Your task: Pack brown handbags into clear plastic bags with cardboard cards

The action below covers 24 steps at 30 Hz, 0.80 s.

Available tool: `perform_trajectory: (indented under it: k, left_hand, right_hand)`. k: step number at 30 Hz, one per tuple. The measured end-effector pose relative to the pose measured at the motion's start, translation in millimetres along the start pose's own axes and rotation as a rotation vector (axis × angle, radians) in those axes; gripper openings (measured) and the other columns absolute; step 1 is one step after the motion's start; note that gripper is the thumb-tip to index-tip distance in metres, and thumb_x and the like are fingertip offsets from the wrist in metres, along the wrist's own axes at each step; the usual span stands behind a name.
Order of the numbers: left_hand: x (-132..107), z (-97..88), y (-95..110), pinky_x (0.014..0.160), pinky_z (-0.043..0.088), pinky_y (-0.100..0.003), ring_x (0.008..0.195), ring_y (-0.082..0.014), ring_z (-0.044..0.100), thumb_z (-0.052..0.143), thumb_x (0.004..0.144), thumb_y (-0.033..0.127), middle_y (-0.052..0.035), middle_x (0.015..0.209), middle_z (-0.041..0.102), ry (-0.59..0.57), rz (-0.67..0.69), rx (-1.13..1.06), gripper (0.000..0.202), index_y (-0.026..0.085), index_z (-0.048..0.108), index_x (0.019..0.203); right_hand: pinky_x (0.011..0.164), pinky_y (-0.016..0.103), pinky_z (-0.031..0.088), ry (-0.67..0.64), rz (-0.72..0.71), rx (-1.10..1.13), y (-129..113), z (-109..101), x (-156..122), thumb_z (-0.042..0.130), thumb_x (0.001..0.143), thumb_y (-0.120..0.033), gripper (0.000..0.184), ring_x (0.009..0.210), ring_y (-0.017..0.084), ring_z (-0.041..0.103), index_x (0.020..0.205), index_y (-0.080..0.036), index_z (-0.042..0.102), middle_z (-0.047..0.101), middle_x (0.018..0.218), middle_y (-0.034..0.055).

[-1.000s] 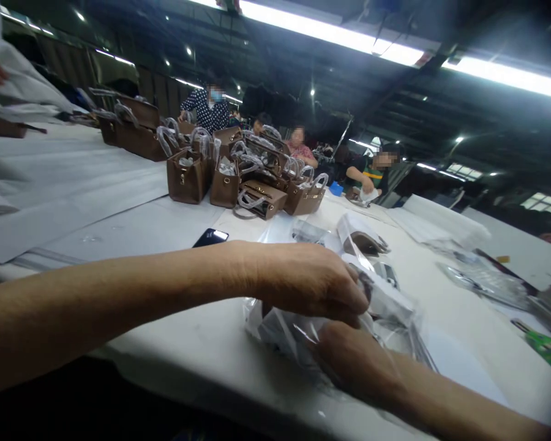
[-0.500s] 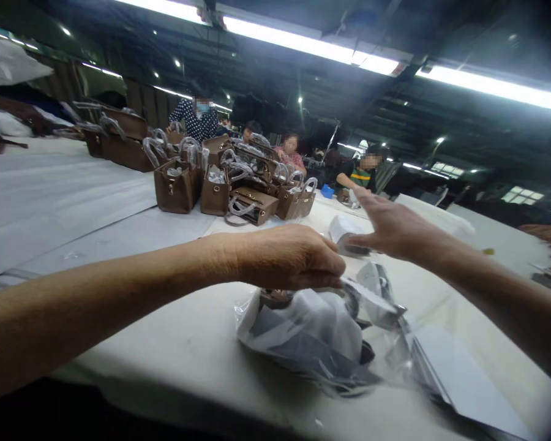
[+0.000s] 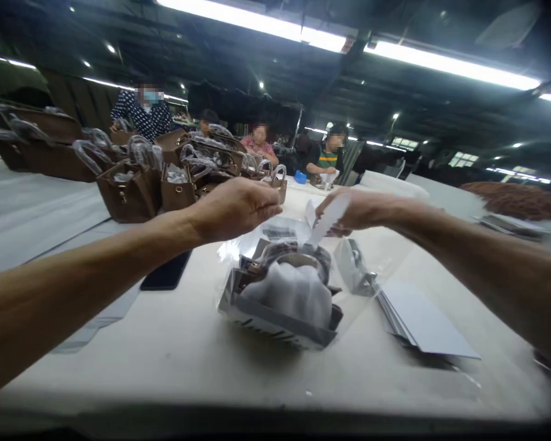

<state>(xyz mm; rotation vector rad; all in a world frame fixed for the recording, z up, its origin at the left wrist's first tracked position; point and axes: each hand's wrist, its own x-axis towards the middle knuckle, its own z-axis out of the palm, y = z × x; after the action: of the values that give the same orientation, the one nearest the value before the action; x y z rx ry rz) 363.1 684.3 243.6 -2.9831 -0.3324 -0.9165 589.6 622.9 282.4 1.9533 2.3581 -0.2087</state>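
Observation:
A handbag (image 3: 319, 263) with white stuffing (image 3: 287, 294) lies in front of me inside a clear plastic bag (image 3: 232, 251) with dark lettering on its side. Above its far left edge, my left hand (image 3: 245, 208) is closed, its fingers pinched at the plastic film. My right hand (image 3: 353, 211) is closed on a folded strip of white paper (image 3: 328, 217), just above the handbag's wrapped handle. The fingertips of the right hand are partly hidden behind the paper.
Several brown handbags (image 3: 131, 205) with plastic-wrapped handles crowd the table's far left. A dark flat phone-like slab (image 3: 165, 272) lies left of the bag, white cards (image 3: 427, 321) to the right. Co-workers, one in a dotted top (image 3: 151, 122), are across the table.
My right hand was open and reaching forward; now it has come in over the handbag holding white paper. My left hand has risen and moved left. The view has turned right.

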Motion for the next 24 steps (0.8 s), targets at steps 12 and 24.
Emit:
perform_trajectory:
  k: [12, 24]
  left_hand:
    - [7, 38.3, -49, 0.059, 0.034, -0.021, 0.063, -0.0111, 0.049, 0.041, 0.084, 0.023, -0.0025, 0.068, 0.054, 0.029, -0.173, 0.150, 0.023, 0.013, 0.052, 0.066]
    - [39, 47.0, -45, 0.064, 0.039, -0.020, 0.065, -0.0109, 0.050, 0.039, 0.088, 0.033, -0.0012, 0.071, 0.055, 0.275, -0.138, -0.049, 0.031, 0.014, 0.058, 0.074]
  right_hand:
    - [0.052, 0.024, 0.048, -0.044, 0.167, 0.452, 0, 27, 5, 0.038, 0.088, -0.048, 0.043, 0.055, 0.014, 0.058, 0.072, -0.012, 0.054, 0.060, 0.062, 0.0062]
    - [0.056, 0.024, 0.037, 0.294, 0.096, -0.065, -15, 43, -14, 0.049, 0.082, -0.027, 0.024, 0.061, 0.015, 0.055, 0.065, -0.014, 0.059, 0.059, 0.063, 0.0048]
